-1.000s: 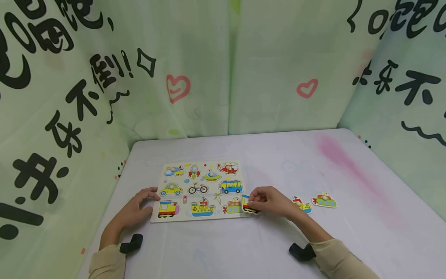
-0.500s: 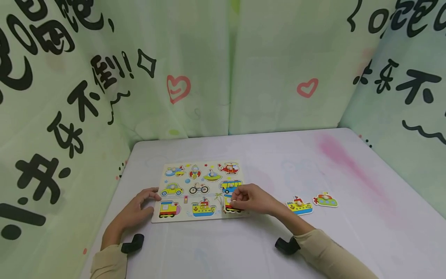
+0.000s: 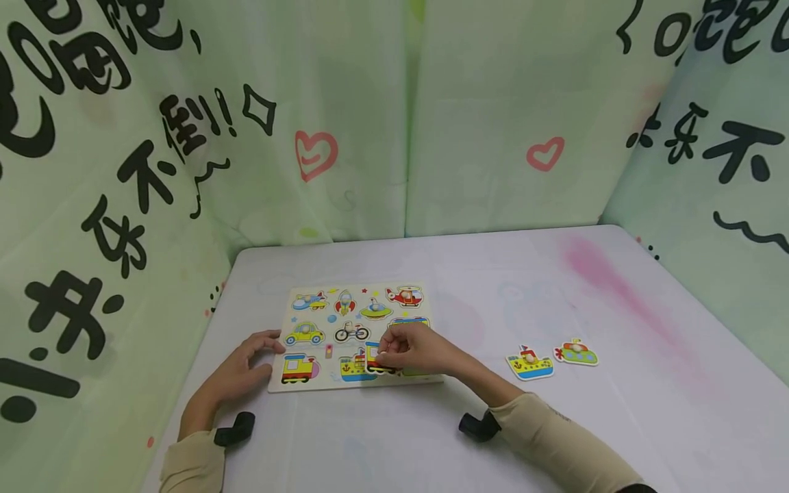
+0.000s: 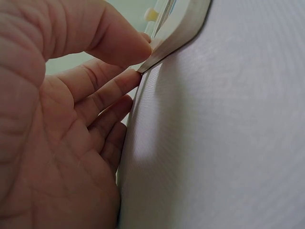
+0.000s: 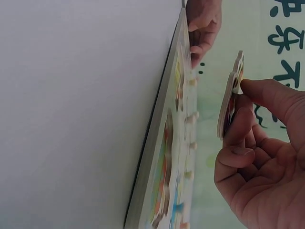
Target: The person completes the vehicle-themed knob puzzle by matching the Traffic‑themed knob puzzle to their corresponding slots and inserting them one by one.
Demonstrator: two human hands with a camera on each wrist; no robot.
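Observation:
A wooden puzzle board with vehicle pieces lies on the white table. My right hand pinches a yellow and red train piece by its knob, over the middle of the board's front row. In the right wrist view the train piece hangs clear of the board, between the thumb and fingers of my right hand. My left hand lies at the board's front left corner. In the left wrist view its fingertips touch the board's edge.
Two loose pieces lie on the table to the right: a boat and a green vehicle. Green printed curtains close the table in at the back and on both sides. A pink stain marks the table's right part.
My right hand has carried the train piece leftwards, from the board's right edge to over the middle of the front row. The left hand has stayed in place.

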